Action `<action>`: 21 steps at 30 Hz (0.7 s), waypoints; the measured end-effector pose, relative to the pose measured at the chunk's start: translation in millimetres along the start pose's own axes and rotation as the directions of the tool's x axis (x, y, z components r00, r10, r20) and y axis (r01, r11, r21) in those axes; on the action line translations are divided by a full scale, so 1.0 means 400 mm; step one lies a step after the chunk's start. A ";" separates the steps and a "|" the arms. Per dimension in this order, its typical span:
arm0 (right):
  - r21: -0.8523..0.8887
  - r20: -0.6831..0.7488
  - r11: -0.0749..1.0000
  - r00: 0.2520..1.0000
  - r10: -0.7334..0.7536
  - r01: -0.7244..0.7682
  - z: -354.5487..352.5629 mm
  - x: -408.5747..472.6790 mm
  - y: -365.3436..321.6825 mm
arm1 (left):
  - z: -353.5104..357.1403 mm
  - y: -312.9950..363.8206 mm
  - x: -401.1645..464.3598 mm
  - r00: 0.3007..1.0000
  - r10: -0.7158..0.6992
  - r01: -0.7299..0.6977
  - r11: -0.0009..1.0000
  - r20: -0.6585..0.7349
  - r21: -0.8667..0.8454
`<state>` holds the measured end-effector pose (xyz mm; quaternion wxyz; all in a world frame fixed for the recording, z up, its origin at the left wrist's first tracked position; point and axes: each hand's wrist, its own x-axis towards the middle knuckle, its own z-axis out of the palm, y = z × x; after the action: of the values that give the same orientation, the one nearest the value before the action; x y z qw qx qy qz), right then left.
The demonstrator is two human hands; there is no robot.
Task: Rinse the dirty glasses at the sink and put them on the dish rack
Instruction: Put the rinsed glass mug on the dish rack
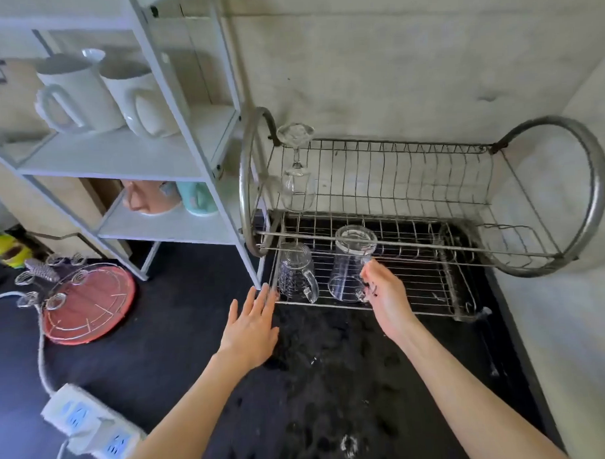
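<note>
Clear glass mug (351, 263) upside down on dish rack (412, 280); right hand (385, 296) pinching handle; left hand (251, 325) spread flat.

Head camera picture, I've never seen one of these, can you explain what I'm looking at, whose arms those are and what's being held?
This is one picture from a camera worn on a person's head, looking down at their own two bare arms. No machine is involved. The right hand grips the handle of an upside-down glass mug on the lower tier of a metal dish rack. The left hand is open and empty, over the wet black counter. A second mug sits upside down beside the first, and a wine glass stands inverted on the upper tier. To the left are a white shelf with jugs, a red tray and a power strip.
</note>
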<state>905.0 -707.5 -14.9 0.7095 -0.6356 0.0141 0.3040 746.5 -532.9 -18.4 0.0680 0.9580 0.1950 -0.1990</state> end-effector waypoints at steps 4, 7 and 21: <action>-0.047 0.052 0.998 0.998 0.039 -0.037 0.026 0.035 -0.002 | 0.019 -0.002 0.003 0.999 -0.037 0.036 0.999 0.021 0.040; -0.054 0.053 0.998 0.999 -0.005 0.008 0.046 0.049 -0.003 | 0.024 -0.002 0.004 0.999 -0.039 0.039 0.999 -0.006 -0.003; -0.323 0.158 0.945 0.987 0.004 0.048 0.033 0.000 0.040 | 0.015 0.012 0.005 0.998 -0.063 0.064 0.991 0.008 -0.115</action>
<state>893.2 -695.5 -26.8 0.5971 -0.7182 -0.0992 0.3432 747.8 -537.7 -24.4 0.1173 0.9453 0.2366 -0.1913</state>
